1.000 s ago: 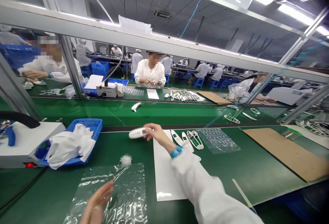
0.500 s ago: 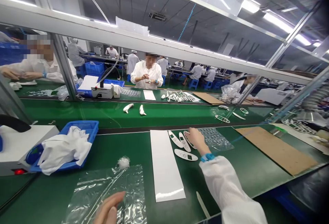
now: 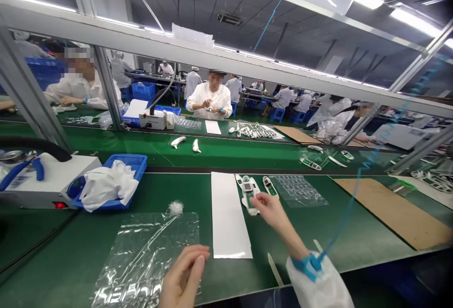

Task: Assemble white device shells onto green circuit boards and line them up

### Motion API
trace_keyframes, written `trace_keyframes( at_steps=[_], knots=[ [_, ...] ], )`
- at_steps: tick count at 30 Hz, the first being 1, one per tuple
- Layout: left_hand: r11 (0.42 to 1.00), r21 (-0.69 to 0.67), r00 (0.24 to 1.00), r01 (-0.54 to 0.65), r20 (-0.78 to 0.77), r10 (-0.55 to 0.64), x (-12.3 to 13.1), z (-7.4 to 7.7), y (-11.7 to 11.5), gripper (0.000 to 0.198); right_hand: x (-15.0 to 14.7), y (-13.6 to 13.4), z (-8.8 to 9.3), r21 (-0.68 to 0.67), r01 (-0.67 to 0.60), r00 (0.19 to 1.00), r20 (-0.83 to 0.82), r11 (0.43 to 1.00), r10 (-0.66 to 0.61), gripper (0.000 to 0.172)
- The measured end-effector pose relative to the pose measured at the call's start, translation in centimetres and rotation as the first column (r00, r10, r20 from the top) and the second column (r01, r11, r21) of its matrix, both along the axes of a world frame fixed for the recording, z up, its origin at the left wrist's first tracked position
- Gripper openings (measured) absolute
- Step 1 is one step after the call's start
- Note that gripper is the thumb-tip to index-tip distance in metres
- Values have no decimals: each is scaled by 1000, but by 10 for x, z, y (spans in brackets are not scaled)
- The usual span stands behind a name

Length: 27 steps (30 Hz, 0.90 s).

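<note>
My right hand (image 3: 267, 209) pinches a white oval plastic housing with a green circuit board (image 3: 248, 190) and a dark window, held just right of a white paper strip (image 3: 230, 223). Behind it lie other white housings (image 3: 238, 179), partly hidden. Another housing with a green board (image 3: 270, 187) rests on the bench to the right, beside a clear blister tray (image 3: 299, 189). My left hand (image 3: 186, 272) is over the lower right of a clear plastic bag (image 3: 141, 251), its fingers loosely curved, the thumb apart, nothing visible in it.
A blue tray (image 3: 136, 166) with white cloths (image 3: 109, 183) stands left, beside a white box with a red switch (image 3: 59, 205). A brown board (image 3: 389, 209) lies right. A blue coiled cord (image 3: 348, 209) runs to my right wrist. Opposite, a co-worker (image 3: 209, 95) handles a small part.
My right hand has lifted a housing from the group and turned it, moving nearer to me; its circuit board now shows. My left hand has moved right. The view has shifted slightly.
</note>
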<state>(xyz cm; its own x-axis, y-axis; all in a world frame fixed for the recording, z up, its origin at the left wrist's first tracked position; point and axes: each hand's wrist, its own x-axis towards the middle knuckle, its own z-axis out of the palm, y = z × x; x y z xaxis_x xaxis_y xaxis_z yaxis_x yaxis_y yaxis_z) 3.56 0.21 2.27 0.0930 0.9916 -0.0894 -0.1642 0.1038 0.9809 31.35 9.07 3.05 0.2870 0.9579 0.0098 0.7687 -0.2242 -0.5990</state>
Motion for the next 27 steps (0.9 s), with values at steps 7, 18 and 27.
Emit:
trace_keyframes(
  at_steps=[7,18,27],
  knots=[
    [982,-91,965,166,221,-142,21,-9,3,47,-120,-89,-13,-24,-474,632,-705,880,322,38],
    [954,-70,954,292,97,-284,1,-31,-10,43,-126,-71,8,280,-549,673,-411,788,615,13],
    [966,-259,982,7,184,42,-43,-23,-2,43,-177,-16,-1,352,-539,772,-157,765,616,13]
  ],
)
